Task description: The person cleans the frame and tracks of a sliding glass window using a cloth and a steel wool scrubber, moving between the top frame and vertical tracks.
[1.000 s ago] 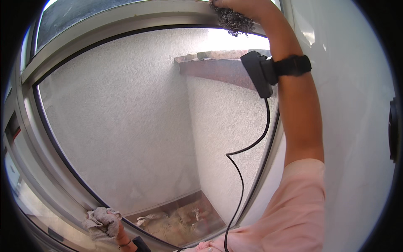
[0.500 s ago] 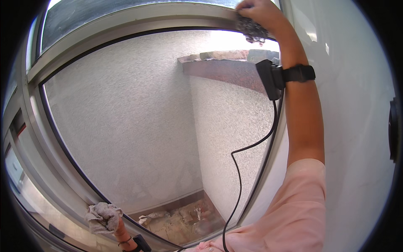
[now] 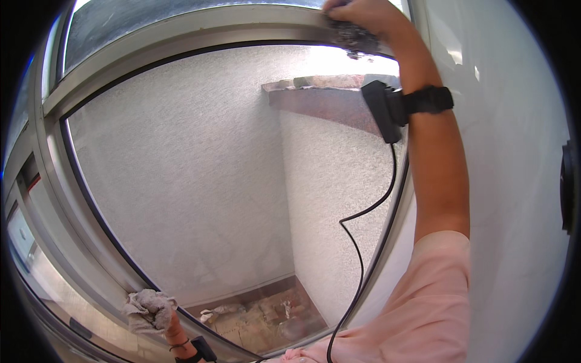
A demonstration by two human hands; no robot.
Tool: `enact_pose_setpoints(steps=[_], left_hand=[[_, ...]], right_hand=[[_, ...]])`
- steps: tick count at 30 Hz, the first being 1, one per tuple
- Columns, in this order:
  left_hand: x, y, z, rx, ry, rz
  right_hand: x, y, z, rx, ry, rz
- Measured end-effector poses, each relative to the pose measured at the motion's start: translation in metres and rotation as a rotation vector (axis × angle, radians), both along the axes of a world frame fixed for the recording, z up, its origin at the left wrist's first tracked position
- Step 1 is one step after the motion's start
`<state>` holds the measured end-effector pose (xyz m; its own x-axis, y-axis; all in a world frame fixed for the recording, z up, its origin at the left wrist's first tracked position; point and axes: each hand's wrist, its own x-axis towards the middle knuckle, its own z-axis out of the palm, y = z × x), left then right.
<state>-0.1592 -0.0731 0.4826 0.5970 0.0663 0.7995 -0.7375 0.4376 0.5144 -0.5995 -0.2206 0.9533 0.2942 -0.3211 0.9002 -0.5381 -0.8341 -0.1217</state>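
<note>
My right hand (image 3: 374, 19) is raised to the top right of the window, its fingers closed on a dark, shiny, crinkled scouring pad (image 3: 354, 37). The pad lies against the top rail of the metal window frame (image 3: 242, 24) and is blurred. Low on the left, my left hand (image 3: 172, 323) grips a crumpled grey cloth (image 3: 147, 311) at the frame's left side rail. The cloth hides most of those fingers.
A large glass pane (image 3: 181, 169) fills the middle, with a rough pale wall and rubble beyond it. A black cable (image 3: 362, 254) hangs from the black device (image 3: 382, 112) on my right wrist. A glossy white wall (image 3: 514, 181) stands at right.
My right hand has slid a little to the left along the top rail with the scouring pad. My left hand and the cloth stay almost where they were.
</note>
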Motion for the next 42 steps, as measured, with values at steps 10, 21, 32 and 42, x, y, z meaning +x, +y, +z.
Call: enact_pose_setpoints(steps=[10, 21, 32, 42], left_hand=[[-0.007, 0.003, 0.011, 0.078, -0.230, 0.192], [-0.031, 0.008, 0.037, 0.086, -0.288, 0.228], [-0.006, 0.010, 0.023, -0.012, -0.241, 0.003], [-0.022, 0.012, 0.031, 0.160, -0.357, 0.401]], right_hand=[[-0.094, -0.074, -0.026, -0.364, -0.351, -0.432], [-0.082, -0.074, -0.048, -0.417, -0.533, -0.506], [-0.031, -0.048, -0.052, -0.339, -0.371, -0.381], [-0.092, -0.025, -0.030, 0.157, -0.425, -0.028]])
